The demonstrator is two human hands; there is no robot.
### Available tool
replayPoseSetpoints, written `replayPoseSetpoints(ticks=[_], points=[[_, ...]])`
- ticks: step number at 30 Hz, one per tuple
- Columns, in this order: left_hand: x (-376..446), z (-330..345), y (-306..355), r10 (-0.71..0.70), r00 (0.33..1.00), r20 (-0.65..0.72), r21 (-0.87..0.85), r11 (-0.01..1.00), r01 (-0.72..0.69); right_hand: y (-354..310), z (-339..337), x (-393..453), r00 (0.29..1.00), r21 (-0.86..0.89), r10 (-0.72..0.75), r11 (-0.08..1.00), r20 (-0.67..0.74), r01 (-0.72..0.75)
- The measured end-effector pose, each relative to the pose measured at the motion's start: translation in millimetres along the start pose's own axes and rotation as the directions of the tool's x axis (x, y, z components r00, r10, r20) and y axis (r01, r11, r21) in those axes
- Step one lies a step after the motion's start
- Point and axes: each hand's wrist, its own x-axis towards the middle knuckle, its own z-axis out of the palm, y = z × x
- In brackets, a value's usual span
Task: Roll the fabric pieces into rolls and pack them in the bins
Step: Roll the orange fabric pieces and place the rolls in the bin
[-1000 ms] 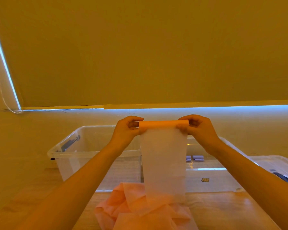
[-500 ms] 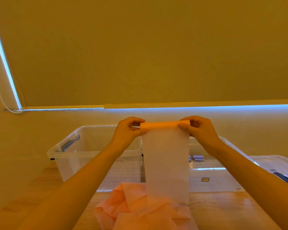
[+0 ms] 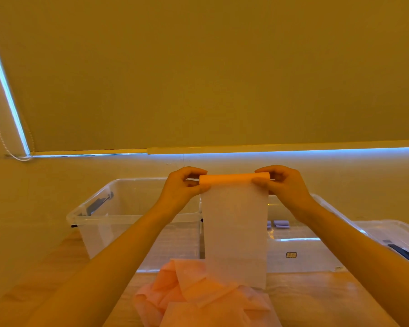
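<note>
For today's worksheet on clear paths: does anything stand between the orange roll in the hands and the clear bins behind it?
Nothing visible does. The left hand and right hand hold the roll up in the air, in front of the open bins. Its unrolled tail still hangs down to the fabric pile.

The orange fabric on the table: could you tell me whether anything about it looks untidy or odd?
Yes: the orange fabric pile lies crumpled at the table's near edge, not flat. The roll held by the left hand and right hand looks even.
</note>
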Motion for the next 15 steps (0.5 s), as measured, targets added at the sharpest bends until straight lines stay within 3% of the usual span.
replayPoseSetpoints(ticks=[6,15], points=[[1.1,1.9,-1.2,-0.028,0.999,-0.04,-0.088,0.996,0.025,-0.6,0.5,-0.2,1.0,-0.001,-0.01,1.0,0.014,0.01],[-2.5,0.3,0.0,0.026,1.0,0.006,-0.026,0.999,-0.025,-0.4,1.5,-0.5,1.0,0.041,-0.002,0.999,-0.026,0.003]])
